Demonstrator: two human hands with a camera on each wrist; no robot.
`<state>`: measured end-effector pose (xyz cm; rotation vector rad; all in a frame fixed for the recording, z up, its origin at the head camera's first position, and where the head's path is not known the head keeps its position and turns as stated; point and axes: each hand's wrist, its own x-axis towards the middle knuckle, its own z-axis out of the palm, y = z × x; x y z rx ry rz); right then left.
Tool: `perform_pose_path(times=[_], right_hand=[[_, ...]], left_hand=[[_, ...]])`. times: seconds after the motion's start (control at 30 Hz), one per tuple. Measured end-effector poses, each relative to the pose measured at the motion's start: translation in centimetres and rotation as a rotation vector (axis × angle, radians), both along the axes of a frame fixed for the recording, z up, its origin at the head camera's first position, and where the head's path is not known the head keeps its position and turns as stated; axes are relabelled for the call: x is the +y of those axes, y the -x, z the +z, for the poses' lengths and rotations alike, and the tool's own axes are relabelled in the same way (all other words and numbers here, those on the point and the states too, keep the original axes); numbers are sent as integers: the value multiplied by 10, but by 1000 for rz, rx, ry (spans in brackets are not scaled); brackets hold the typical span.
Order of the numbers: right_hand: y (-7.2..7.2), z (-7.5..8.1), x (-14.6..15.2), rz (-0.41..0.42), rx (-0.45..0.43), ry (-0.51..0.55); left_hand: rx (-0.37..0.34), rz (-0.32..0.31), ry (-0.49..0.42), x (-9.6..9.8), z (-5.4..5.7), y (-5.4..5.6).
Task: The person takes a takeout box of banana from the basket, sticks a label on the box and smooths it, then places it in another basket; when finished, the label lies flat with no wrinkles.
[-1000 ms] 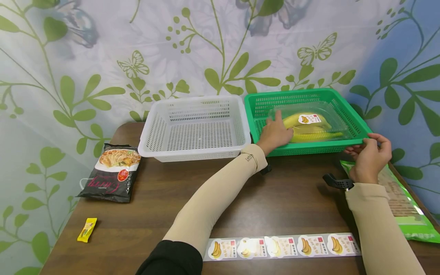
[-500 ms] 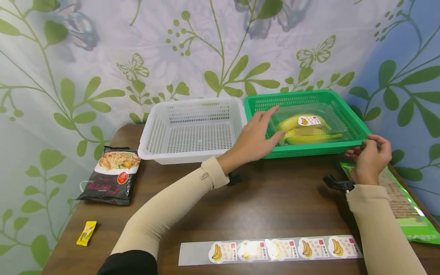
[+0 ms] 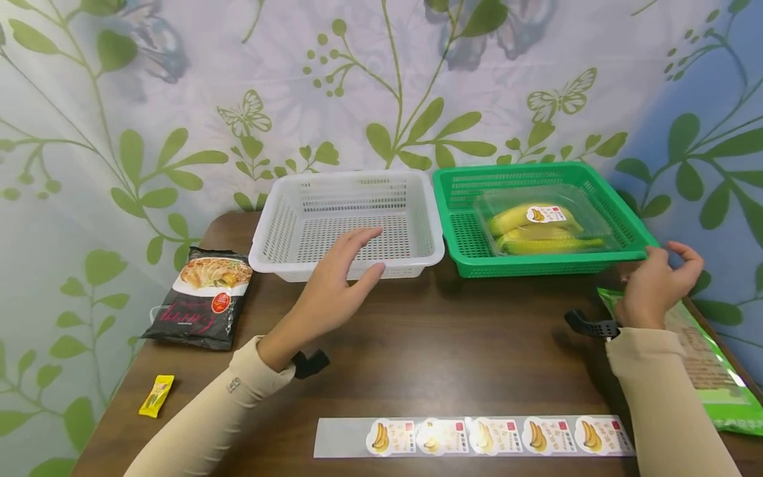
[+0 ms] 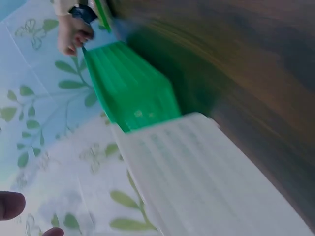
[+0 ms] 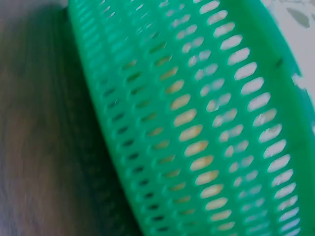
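Note:
A clear plastic box of bananas (image 3: 539,228) with a banana sticker (image 3: 546,214) on its lid lies in the green basket (image 3: 497,265). My right hand (image 3: 660,281) grips the rim at that basket's front right corner; some of its fingers are hidden behind the thumb side. The basket's slotted wall (image 5: 197,128) fills much of the right wrist view. My left hand (image 3: 330,291) hangs in front of the white basket (image 3: 438,218), fingers extended and thumb apart, holding nothing. In the left wrist view only bits of its fingers (image 4: 11,205) show at the lower left.
A strip of banana stickers (image 3: 477,437) lies along the table's (image 3: 441,358) front. To the left are a black food packet (image 3: 205,305) and a small yellow packet (image 3: 157,396). A green-edged bag (image 3: 703,371) lies partly under the right forearm. Behind hangs a leaf-patterned cloth (image 3: 381,79).
My left hand has come off the banana box and moved left and toward me, past the white basket's front. The right hand stays at the green basket's corner.

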<state>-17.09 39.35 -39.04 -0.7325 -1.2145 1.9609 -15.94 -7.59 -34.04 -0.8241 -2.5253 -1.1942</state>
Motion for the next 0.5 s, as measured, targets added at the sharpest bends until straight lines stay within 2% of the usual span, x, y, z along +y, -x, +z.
perform_pose_path(times=[0.13, 0.33, 0.4, 0.5], right_hand=[[-3, 9, -8, 30, 108, -57], [-7, 26, -40, 114, 253, -278], [-12, 33, -53, 157, 256, -346], [-22, 43, -72, 226, 214, -500]], left_hand=[[-25, 43, 18, -24, -3, -12], [-96, 88, -45, -47, -9, -27], [-102, 110, -42, -53, -11, -31], [-53, 155, 29, -59, -14, -37]])
